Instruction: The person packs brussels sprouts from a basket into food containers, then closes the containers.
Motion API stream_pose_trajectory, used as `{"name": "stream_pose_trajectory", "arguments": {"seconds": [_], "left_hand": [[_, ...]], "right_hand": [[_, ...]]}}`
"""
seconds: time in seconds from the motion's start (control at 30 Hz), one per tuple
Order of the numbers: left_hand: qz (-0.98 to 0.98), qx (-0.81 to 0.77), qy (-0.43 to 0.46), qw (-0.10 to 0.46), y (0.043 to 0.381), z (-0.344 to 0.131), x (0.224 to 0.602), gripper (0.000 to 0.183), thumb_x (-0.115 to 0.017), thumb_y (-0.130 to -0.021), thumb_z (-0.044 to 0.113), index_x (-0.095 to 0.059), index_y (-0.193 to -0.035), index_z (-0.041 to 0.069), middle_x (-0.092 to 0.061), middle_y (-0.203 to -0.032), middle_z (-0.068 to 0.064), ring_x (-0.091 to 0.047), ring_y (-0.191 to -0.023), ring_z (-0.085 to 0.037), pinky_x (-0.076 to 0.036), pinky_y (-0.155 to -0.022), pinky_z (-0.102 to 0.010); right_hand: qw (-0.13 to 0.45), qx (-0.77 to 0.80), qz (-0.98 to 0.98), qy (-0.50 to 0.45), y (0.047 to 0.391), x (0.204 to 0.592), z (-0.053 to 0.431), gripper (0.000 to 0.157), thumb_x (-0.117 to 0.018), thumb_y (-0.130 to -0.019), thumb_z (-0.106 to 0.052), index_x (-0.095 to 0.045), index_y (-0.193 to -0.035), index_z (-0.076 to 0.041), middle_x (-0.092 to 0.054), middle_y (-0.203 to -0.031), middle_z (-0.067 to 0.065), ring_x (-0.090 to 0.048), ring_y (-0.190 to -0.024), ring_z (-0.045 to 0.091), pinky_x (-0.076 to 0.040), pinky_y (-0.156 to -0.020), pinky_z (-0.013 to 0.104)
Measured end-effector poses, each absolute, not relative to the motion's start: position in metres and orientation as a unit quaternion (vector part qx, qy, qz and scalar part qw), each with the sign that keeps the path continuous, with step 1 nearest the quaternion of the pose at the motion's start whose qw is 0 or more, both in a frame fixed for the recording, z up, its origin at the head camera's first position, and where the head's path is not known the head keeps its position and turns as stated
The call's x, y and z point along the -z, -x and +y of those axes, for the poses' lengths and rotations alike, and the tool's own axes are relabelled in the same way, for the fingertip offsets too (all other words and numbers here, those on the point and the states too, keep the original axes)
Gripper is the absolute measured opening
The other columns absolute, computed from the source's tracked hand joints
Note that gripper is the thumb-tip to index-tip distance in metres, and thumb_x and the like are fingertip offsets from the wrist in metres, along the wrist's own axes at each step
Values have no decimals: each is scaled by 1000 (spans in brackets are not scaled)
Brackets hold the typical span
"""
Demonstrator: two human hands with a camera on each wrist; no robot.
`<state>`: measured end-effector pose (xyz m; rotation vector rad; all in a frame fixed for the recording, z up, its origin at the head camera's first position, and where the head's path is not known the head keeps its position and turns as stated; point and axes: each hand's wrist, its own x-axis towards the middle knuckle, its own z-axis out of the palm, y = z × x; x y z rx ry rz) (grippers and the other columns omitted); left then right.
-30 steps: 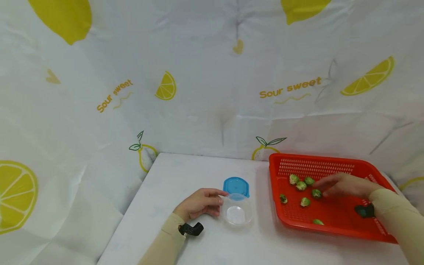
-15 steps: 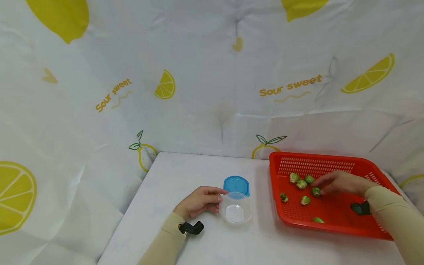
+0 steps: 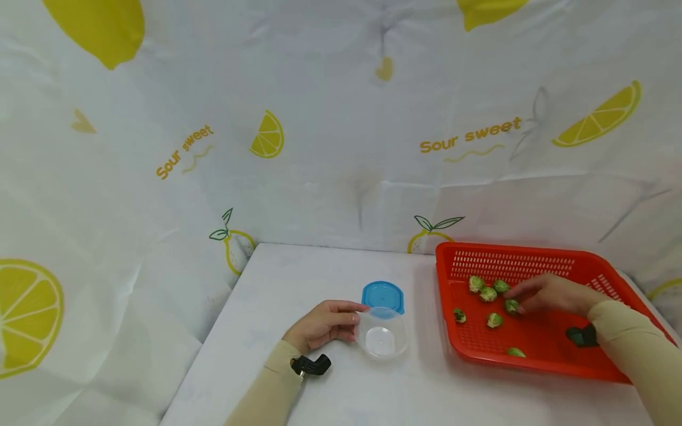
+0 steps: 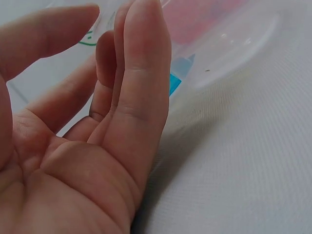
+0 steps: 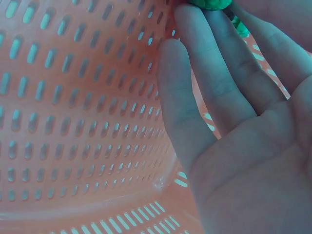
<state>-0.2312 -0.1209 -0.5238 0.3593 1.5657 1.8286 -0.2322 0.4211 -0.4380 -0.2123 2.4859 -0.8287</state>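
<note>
A clear round plastic tub stands on the table in the head view. My left hand rests against its left side, index finger along the rim and thumb at the near side. The left wrist view shows that hand's fingers loosely extended, the tub beyond them. In a red plastic basket my right hand reaches down and pinches a Brussels sprout between thumb and fingertips. Part of this green sprout shows at the top of the right wrist view.
Several more Brussels sprouts lie on the basket's floor, mostly toward its left side. A blue lid lies flat behind the tub. Behind the table hangs a white sheet with a lemon print.
My right hand has moved slightly inward, its thumb and fingers closing around the sprout. My left hand stays at the tub. The view has shifted a little.
</note>
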Motion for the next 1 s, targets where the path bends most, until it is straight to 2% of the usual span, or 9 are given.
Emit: {"name": "stream_pose_trajectory", "arguments": {"seconds": [0.3, 0.77, 1.0], "left_hand": [[600, -709, -144, 342, 229, -121, 523, 45, -69, -105, 8, -63, -149, -1, -72, -91, 3, -69, -81, -7, -65, -82, -25], [589, -717, -143, 345, 230, -123, 526, 47, -70, -103, 7, -63, -149, -2, -73, -90, 1, -70, -79, -7, -66, -80, -25], [587, -719, -146, 342, 232, -123, 529, 47, -70, -103, 8, -63, -149, -2, -73, -91, 1, -69, -80, -7, -66, -80, -27]], "right_hand": [[245, 305, 918, 68, 232, 443, 420, 36, -77, -100, -16, -75, -132, 0, -70, -136, 25, -66, -117, 29, -59, -90, 35], [253, 323, 910, 59, 232, 445, 421, 34, -79, -99, -20, -75, -127, -1, -74, -126, 14, -65, -107, 22, -59, -87, 31], [244, 314, 915, 62, 228, 438, 419, 37, -78, -100, -23, -75, -131, -2, -76, -126, 12, -68, -111, 22, -62, -91, 36]]}}
